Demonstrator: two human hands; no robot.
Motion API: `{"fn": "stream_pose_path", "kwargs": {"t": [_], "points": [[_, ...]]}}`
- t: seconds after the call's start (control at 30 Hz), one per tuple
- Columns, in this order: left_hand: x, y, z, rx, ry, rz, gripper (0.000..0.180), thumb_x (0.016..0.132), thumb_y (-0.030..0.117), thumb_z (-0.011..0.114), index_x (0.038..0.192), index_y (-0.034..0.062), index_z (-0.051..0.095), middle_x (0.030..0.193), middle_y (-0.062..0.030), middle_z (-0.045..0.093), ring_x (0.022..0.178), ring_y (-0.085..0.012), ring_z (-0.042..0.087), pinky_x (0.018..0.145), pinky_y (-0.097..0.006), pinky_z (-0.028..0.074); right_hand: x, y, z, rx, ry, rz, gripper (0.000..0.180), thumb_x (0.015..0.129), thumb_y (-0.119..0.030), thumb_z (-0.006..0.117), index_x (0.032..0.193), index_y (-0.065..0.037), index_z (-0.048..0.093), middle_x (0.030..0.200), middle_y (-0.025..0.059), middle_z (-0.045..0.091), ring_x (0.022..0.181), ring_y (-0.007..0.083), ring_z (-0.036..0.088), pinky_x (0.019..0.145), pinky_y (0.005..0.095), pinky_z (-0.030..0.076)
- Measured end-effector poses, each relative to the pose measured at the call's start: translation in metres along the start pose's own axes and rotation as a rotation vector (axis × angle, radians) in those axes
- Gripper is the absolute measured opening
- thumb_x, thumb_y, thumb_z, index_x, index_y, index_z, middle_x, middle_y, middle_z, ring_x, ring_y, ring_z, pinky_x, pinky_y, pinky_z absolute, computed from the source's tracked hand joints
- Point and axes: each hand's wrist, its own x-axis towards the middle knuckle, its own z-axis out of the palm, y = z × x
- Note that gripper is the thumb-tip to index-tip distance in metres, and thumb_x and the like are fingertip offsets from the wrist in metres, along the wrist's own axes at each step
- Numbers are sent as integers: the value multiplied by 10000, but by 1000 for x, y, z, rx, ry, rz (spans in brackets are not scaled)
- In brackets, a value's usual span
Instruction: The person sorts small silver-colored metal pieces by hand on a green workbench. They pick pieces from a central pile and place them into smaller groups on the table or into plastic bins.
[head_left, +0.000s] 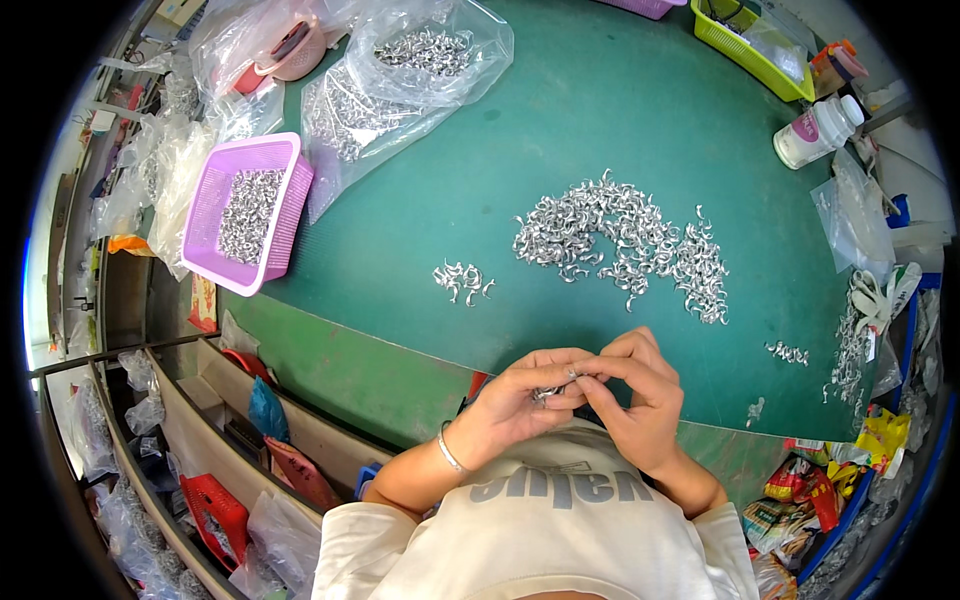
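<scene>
Just past the table's near edge, my two hands meet in front of my chest. My left hand (525,395) is closed around a few small silver curved metal pieces (547,393); a bracelet circles that wrist. My right hand (637,395) pinches at the left fingertips, where one such metal piece (573,375) shows between the fingers. Beyond the hands, a large heap of the same hook-shaped pieces (640,245) spreads over the green table (420,210). A smaller cluster of pieces (462,282) lies to its left.
A purple basket (287,225) holding metal pieces stands at the left, beside filled clear bags (440,90). At the right are a white bottle (805,138), a yellow-green basket (750,60), gloves (880,298) and more pieces (788,353). Wooden compartments (230,390) sit lower left.
</scene>
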Motion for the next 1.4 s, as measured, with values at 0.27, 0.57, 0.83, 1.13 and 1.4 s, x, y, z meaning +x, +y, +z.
{"fn": "stream_pose_path", "kwargs": {"t": [0.27,0.57,0.83,1.13,1.4], "points": [[-2,2,0,55,10,30,223,844,127,552,998,-33,525,735,15,445,573,-28,338,451,-158,250,1,-5,0,-69,4,-55,206,648,38,667,832,-54,663,705,36,523,664,186,458,558,279,373],[-4,2,11,307,208,146,160,809,75,523,929,-31,532,756,-60,511,561,-72,413,441,-171,323,14,29,-2,-106,123,24,133,693,22,644,820,-15,632,782,87,586,718,230,522,619,310,413],[3,-6,-4,444,371,312,140,828,89,507,901,-8,577,772,-89,567,609,-111,508,454,-198,379,39,76,17,-822,15,-151,210,702,-86,649,898,-30,598,915,50,546,856,215,479,745,364,341],[4,-6,-10,463,467,265,195,886,166,519,949,-8,581,640,-14,504,512,-53,392,376,-172,220,42,73,12,-668,46,-179,198,697,-102,650,870,-23,594,883,60,547,863,224,484,741,351,348],[4,-7,-9,510,500,298,188,887,160,514,946,-8,574,626,-13,493,496,-53,383,372,-171,225,33,78,11,-731,-49,-224,132,701,-68,634,820,-30,590,806,53,551,816,214,494,734,344,338]]}}
